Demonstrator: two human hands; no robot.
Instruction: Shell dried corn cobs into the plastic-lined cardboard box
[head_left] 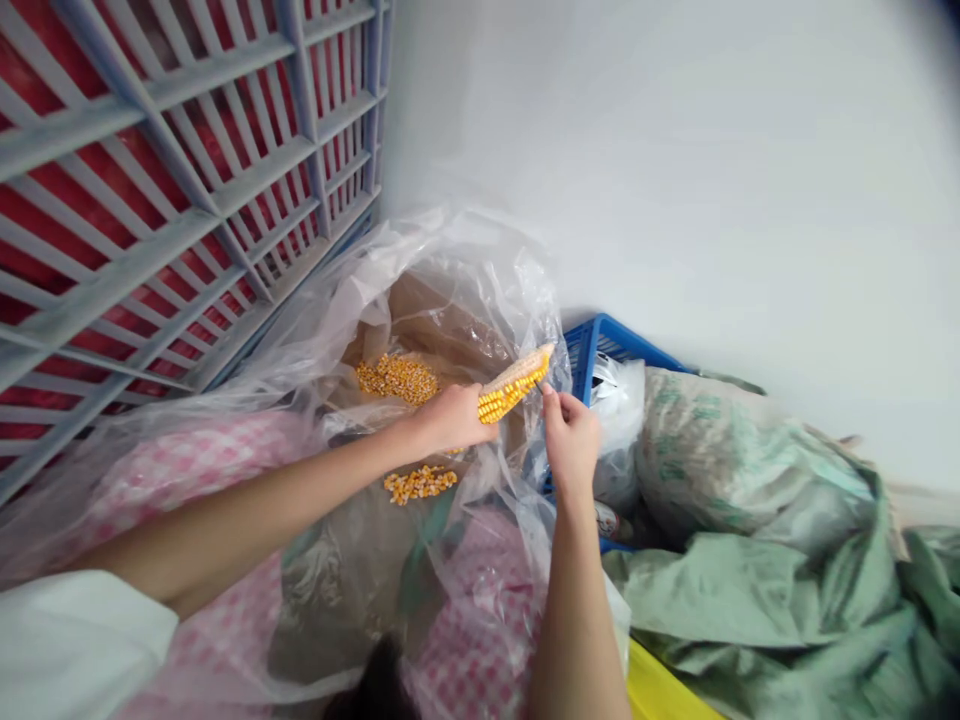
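The corn cob [517, 380] is gripped at its near-left end by the left hand [450, 418], fingers curled round it, with its long axis running far-right over the plastic sheet [450, 270]. The right hand [571, 440] is held just right of the cob, its fingers pinched, perhaps on a thin tool [541, 388].

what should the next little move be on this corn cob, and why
Probably press the right hand against the yellow rows left on the corn cob, gripped by the left hand: its upper side looks bare already, and loose kernels lie on the plastic sheet below.
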